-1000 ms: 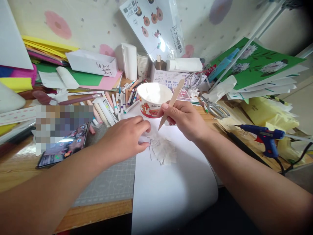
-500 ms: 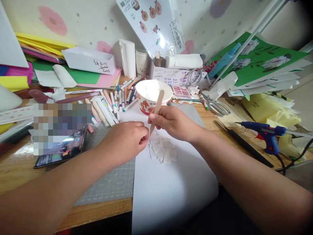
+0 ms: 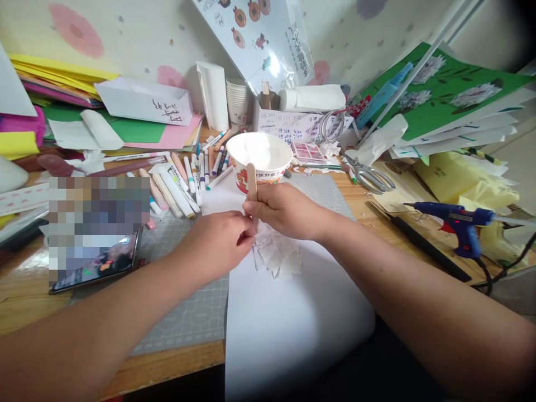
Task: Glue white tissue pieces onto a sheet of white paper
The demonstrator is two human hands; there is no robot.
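My right hand (image 3: 278, 205) is closed around a flat wooden craft stick (image 3: 252, 181), which stands nearly upright with its rounded top showing. Beside it, my left hand (image 3: 224, 240) is pinched shut near the stick's lower end; what its fingertips hold, if anything, is hidden. Below the hands, several small pieces of thin white paper (image 3: 280, 257) overlap in a pile on a large white sheet (image 3: 288, 324). Just behind the right hand stands a white paper bowl (image 3: 268, 153) with red print.
Markers (image 3: 196, 178) lie left of the bowl, with a phone (image 3: 100, 268) nearer me. On the right are scissors (image 3: 368, 176), a black-handled tool (image 3: 419, 245) and a blue glue gun (image 3: 456, 218). A grey cutting mat (image 3: 180, 318) lies under the sheet.
The craft stick has turned from a rightward lean to nearly upright, and its top sits lower and further left. My right hand has shifted slightly left. The view has moved a little.
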